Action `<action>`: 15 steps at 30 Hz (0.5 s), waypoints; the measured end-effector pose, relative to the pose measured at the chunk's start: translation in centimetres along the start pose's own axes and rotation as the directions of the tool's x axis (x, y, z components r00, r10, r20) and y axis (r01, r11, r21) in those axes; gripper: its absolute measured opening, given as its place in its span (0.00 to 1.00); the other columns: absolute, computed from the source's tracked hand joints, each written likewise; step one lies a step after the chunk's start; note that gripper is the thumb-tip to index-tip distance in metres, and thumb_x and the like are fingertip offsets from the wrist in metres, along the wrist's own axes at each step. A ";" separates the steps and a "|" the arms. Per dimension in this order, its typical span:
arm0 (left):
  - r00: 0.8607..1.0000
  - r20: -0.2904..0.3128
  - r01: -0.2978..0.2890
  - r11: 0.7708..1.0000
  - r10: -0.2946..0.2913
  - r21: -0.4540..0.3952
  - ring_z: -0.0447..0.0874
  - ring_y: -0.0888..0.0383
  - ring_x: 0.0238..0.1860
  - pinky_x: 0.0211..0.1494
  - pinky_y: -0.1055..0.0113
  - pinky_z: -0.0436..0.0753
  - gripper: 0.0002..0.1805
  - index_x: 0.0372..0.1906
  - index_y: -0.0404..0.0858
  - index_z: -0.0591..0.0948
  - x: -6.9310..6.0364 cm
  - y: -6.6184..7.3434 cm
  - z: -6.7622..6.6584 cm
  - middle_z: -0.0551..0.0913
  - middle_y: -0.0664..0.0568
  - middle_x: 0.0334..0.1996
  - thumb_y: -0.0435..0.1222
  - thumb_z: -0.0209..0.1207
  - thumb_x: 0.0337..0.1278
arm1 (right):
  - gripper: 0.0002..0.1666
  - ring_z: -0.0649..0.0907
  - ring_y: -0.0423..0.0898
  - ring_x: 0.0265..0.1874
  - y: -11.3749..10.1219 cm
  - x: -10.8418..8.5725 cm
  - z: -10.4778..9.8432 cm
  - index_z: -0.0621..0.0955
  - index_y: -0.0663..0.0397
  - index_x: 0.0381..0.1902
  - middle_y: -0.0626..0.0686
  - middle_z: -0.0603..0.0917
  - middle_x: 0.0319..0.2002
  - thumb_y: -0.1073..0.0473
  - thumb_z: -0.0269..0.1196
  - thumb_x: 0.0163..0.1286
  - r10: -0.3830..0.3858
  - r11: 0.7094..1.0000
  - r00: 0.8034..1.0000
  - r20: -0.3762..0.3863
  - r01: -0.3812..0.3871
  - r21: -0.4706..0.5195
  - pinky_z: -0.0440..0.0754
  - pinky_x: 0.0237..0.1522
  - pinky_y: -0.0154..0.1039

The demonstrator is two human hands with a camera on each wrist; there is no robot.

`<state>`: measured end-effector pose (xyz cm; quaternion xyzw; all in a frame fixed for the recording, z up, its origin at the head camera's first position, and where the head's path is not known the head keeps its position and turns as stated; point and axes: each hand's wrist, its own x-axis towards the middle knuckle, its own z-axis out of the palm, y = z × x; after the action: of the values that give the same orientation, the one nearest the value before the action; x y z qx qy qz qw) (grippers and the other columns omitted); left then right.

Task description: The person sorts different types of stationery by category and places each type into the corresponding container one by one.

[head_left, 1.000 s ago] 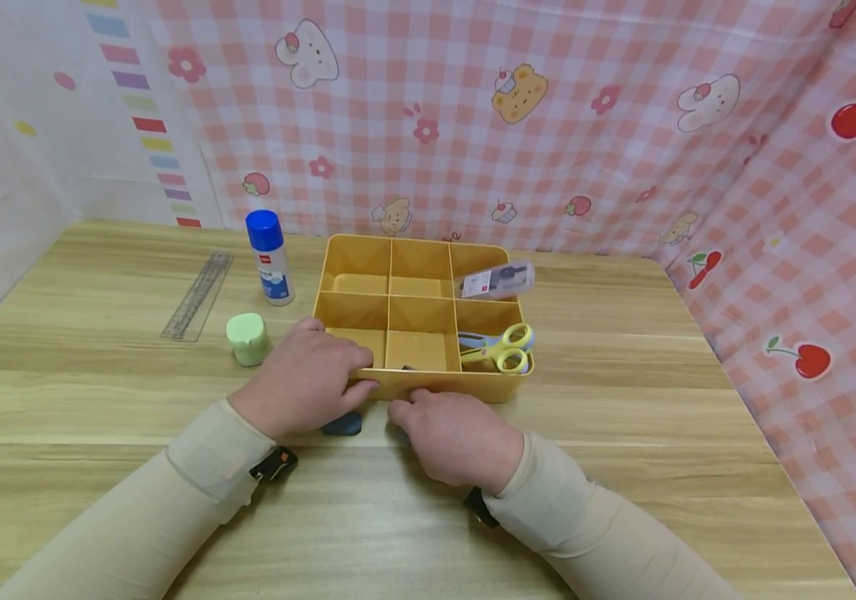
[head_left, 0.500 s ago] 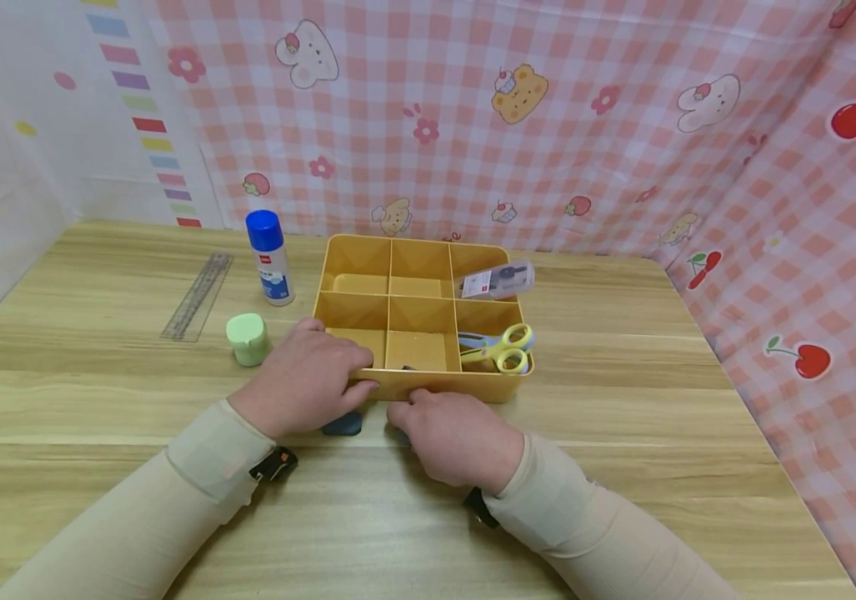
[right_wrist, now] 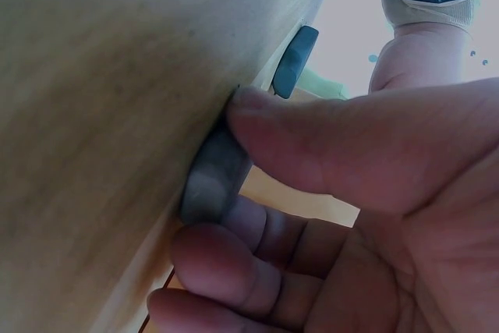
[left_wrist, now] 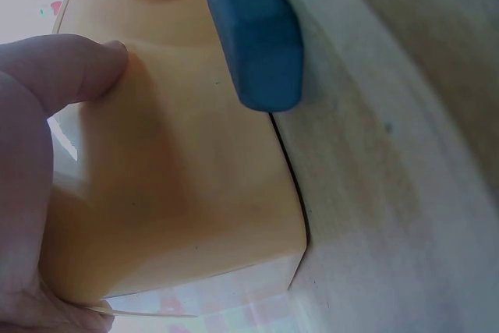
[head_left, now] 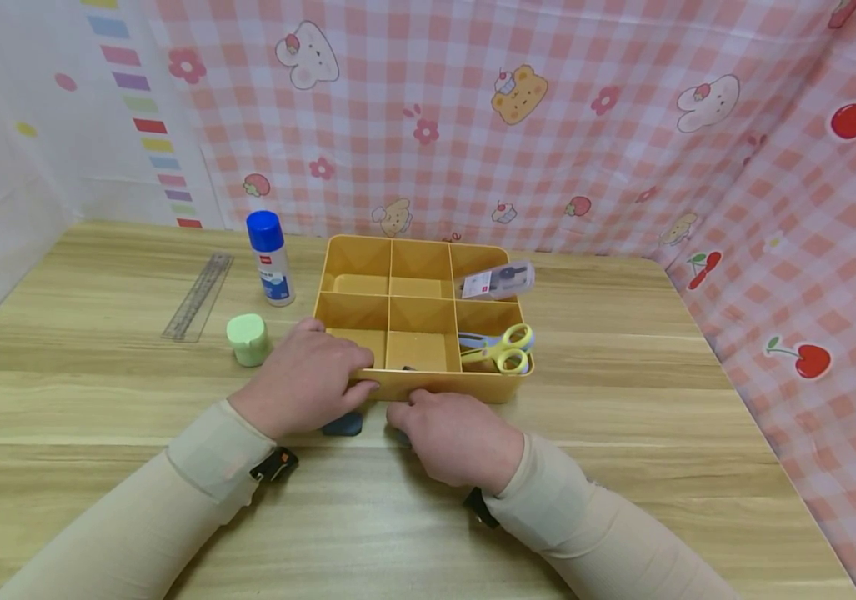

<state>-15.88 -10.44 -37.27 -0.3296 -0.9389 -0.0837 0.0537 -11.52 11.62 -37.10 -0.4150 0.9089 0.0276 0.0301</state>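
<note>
The yellow six-compartment organizer box (head_left: pixel 428 385) stands mid-table. My left hand (head_left: pixel 309 377) grips its front left rim, thumb against the outer front wall and fingers reaching over the edge. Just in front of the box, my right hand (head_left: pixel 461 437) pinches a small dark grey rounded block (right_wrist: pixel 214 177) between thumb and fingers, low at the table. A similar dark blue block (head_left: pixel 342 425) lies on the table beneath my left thumb, by the box's front wall. Its kind is not clear. Yellow-handled scissors (head_left: pixel 512 350) rest in the front right compartment.
A clear case (head_left: pixel 503 280) leans in the back right compartment. Left of the box are a green lidded pot (head_left: pixel 247 339), an upright blue-capped glue bottle (head_left: pixel 270 258) and a transparent ruler (head_left: pixel 198 296). A checked curtain (head_left: pixel 428 125) hangs behind the table.
</note>
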 end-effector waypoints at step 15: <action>1.000 -0.013 -0.006 1.000 0.006 -0.002 0.68 0.63 0.22 0.44 0.58 0.63 0.19 0.23 0.53 0.74 0.0 0.0 0.0 0.72 0.65 0.16 0.52 0.64 0.68 | 0.06 0.82 0.46 0.29 0.1 0.0 -0.1 0.79 0.48 0.37 0.50 0.81 0.31 0.61 0.61 0.77 -0.012 0.999 1.000 -0.006 0.012 0.030 0.83 0.33 0.41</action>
<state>-15.85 -10.45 -37.27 -0.3319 -0.9374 -0.0865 0.0600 -11.60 11.65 -37.04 -0.4199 0.9069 0.0126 0.0336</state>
